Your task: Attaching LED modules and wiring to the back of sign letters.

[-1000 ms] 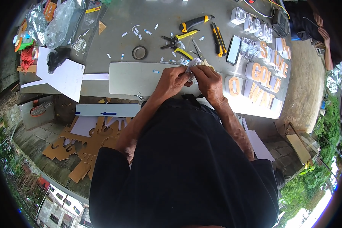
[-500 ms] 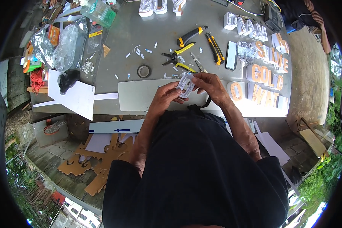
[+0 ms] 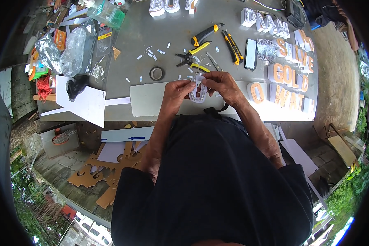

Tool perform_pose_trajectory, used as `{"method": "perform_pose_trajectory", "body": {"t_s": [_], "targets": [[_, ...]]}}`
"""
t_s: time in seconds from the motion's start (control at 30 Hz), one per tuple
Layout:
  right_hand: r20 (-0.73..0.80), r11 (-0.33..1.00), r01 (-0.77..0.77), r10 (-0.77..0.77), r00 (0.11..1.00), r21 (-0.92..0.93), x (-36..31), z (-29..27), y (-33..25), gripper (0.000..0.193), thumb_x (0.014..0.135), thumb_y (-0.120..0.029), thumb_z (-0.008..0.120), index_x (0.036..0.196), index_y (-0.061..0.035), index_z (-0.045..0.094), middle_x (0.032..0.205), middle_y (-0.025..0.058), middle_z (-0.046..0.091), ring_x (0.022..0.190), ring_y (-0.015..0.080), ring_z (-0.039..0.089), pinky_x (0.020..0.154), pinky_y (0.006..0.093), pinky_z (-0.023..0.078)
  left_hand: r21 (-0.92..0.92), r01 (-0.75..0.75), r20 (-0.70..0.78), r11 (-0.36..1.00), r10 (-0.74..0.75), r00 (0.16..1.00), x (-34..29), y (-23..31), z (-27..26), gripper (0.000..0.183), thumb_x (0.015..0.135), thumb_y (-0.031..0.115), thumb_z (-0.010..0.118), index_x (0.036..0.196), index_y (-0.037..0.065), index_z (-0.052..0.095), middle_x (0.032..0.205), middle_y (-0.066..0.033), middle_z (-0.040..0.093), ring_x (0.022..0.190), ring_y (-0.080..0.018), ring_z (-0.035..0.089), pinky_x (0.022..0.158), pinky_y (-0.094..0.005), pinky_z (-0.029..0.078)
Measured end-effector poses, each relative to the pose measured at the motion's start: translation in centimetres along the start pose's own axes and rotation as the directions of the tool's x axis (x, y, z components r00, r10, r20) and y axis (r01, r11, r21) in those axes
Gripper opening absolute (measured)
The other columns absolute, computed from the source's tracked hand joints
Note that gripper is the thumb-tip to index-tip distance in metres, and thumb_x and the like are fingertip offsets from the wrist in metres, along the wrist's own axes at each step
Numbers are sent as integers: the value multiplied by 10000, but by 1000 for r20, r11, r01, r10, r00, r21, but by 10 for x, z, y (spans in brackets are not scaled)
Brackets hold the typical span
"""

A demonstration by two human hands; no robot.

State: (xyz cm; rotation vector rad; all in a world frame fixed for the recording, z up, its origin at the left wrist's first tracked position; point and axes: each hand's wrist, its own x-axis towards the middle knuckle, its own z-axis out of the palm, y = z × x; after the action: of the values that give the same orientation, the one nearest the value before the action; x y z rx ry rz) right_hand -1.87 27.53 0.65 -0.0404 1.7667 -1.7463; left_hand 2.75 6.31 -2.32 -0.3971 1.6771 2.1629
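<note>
Above the near edge of the table, I hold a small white ring-shaped letter shell [image 3: 198, 96] between both hands. My left hand [image 3: 174, 94] pinches its left side between thumb and fingers. On its upper right side, my right hand [image 3: 224, 86] is closed, with thumb and fingertips at the rim. Small light spots show inside the ring; their detail is too fine to make out. Beneath the hands lies a pale flat board [image 3: 147, 98]. Just beyond them are yellow-handled pliers [image 3: 187, 58], a slim metal tool [image 3: 213, 61] and a dark tape roll [image 3: 151, 74].
Farther back lie a yellow-and-black knife [image 3: 206, 35], a utility knife [image 3: 233, 48], a phone [image 3: 250, 55] and coiled wire with small modules [image 3: 266, 50]. Several letter shells [image 3: 283, 74] stand at right. Plastic bags [image 3: 72, 55] and a white sheet [image 3: 82, 104] fill the left.
The ring-shaped letter shell has turned from a slant to nearly upright in my fingers. My right hand has shifted slightly up and left around it; both hands still grip it.
</note>
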Motion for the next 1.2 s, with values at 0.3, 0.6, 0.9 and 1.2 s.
{"method": "perform_pose_trajectory", "body": {"t_s": [0.3,0.6,0.9,1.2], "targets": [[-8,963,-34,37,999,268,-3,-1,13,419,1024,-342,647,1100,68,688,876,99,700,750,149,644,714,301,537,-120,-3,-53,993,-3,999,-3,-2,6,238,923,148,763,1044,-57,750,884,-85,745,761,-140,708,706,-287,593],[-28,998,66,-65,997,12,-8,5,1,305,967,-216,714,1101,58,714,899,103,727,778,134,650,719,291,537,-28,-79,-9,996,79,997,-4,1,7,261,948,164,730,1128,-26,730,955,-102,756,814,-152,731,725,-303,602],[-98,998,57,-57,993,-8,-6,2,5,297,939,-187,715,1093,67,716,875,94,737,719,124,644,681,288,535,-84,8,48,996,-3,999,-5,11,7,422,995,360,668,1098,-44,732,875,-114,751,718,-171,730,657,-307,608],[-101,999,22,-26,995,-46,-5,1,1,278,932,-173,713,1095,54,718,866,84,728,715,115,635,677,281,528,-2,-8,47,1000,8,999,-7,15,9,329,943,227,742,1111,-54,721,917,-113,753,789,-170,739,702,-323,625]]}}
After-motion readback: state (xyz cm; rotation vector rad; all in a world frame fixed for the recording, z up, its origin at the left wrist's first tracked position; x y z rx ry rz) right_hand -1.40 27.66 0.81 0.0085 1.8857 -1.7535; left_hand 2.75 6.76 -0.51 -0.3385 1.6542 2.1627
